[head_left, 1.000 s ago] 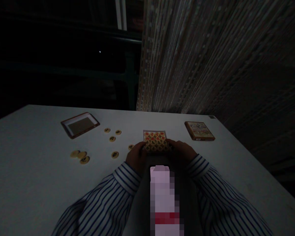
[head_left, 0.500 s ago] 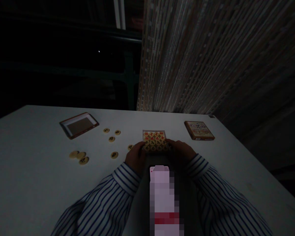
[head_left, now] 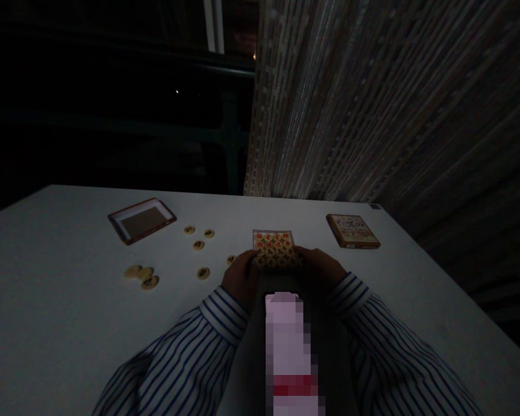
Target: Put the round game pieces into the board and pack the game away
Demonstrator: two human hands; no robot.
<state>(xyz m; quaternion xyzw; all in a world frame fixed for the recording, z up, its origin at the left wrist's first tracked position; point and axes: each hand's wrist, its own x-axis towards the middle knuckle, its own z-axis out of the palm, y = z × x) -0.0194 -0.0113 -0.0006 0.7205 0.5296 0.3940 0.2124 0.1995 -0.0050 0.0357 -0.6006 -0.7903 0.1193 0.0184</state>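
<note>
Between my two hands, in the middle of the head view, is a small see-through tray of xiangqi pieces (head_left: 273, 247). Round discs sit in it in rows, red characters at the far side and dark ones nearer me. My left hand (head_left: 241, 276) grips its left side, the thumb at the edge. On the right side my right hand (head_left: 323, 267) grips it the same way; the other fingers of both hands are mostly hidden. Loose xiangqi pieces (head_left: 203, 273) lie left of the tray, and one more piece (head_left: 231, 260) touches the outline of my left hand.
On the white table (head_left: 69, 335), an open box half (head_left: 143, 219) lies at the back left. A printed box lid (head_left: 354, 230) is at the right. Several overlapping pieces (head_left: 149, 282) lie at the left. A strip curtain (head_left: 303, 115) hangs behind. A blurred pinkish panel (head_left: 286, 341) is below the tray.
The view has shifted very slightly. Both hands stay on the tray, which seems tilted a little differently; the loose pieces have not moved on the table.
</note>
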